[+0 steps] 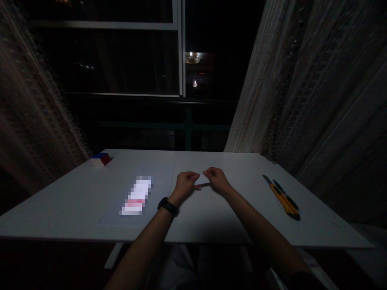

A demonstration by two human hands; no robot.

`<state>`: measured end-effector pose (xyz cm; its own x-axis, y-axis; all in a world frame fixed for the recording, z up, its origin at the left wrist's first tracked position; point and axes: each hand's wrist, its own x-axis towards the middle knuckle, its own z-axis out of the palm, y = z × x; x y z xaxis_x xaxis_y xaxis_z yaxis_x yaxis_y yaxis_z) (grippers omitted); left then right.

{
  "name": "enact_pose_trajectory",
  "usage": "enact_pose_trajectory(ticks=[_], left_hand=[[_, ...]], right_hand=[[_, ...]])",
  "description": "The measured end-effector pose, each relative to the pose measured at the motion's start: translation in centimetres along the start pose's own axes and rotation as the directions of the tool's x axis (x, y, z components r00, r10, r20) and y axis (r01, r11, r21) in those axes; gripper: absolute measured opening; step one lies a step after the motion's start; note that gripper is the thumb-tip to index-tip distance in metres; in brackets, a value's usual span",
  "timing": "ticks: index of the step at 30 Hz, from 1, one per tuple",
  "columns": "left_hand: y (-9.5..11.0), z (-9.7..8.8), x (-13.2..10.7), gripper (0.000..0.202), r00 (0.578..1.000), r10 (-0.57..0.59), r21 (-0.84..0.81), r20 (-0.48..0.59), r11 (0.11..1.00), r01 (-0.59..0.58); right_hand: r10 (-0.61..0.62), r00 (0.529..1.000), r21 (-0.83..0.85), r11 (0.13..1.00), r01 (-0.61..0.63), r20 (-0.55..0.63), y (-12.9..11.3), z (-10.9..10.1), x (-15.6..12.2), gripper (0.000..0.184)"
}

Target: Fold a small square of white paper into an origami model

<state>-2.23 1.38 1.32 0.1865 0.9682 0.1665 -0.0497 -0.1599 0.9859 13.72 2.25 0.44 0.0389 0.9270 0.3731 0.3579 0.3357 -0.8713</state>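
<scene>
Above the middle of the white table (236, 229), my left hand (185, 184) and my right hand (218, 179) face each other with a small gap between their fingertips. On each hand the thumb and index finger are pinched together. Whatever they grip, if anything, is too small and dark to make out. A thin reddish strip (204, 185) shows just below the fingertips, running between the two hands; whether a hand touches it I cannot tell. A black watch (168, 206) is on my left wrist.
Left of my hands, a bright pixelated rectangle (137, 196) lies on a pale sheet (164, 177). A blue, red and white block (100, 159) sits at the far left. To the right lie a yellow utility knife (282, 198) and a dark pen-like object (286, 194). Curtains (256, 88) flank the dark window.
</scene>
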Motion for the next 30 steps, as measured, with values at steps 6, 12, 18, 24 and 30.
enact_pose_trajectory(ticks=[6, 12, 18, 24, 30], left_hand=[[0.1, -0.1, -0.2, 0.025, 0.999, 0.042, 0.087, 0.005, 0.995, -0.043], [0.6, 0.1, -0.3, 0.024, 0.999, 0.027, 0.011, 0.04, 1.0, -0.027], [0.6, 0.0, -0.2, 0.035, 0.995, -0.081, -0.136, 0.058, 0.987, 0.088], [0.0, 0.0, -0.1, 0.043, 0.991, -0.1, -0.147, 0.089, 0.983, 0.113], [0.2, 0.0, -0.3, 0.037, 0.989, -0.121, -0.14, 0.082, 0.981, 0.132]], right_hand=[[-0.014, 0.993, 0.018, 1.0, 0.012, 0.116, -0.5, -0.3, -0.3, 0.027], [-0.063, 0.997, -0.142, 0.987, 0.07, 0.048, -1.0, -0.2, -0.5, 0.024], [-0.078, 0.996, -0.171, 0.983, 0.069, -0.045, -0.9, -0.2, -0.6, 0.025], [-0.091, 0.996, -0.153, 0.984, 0.087, -0.019, -1.2, 0.5, -1.0, 0.024], [-0.089, 0.995, -0.163, 0.983, 0.081, -0.037, -2.0, 0.9, -1.4, 0.024]])
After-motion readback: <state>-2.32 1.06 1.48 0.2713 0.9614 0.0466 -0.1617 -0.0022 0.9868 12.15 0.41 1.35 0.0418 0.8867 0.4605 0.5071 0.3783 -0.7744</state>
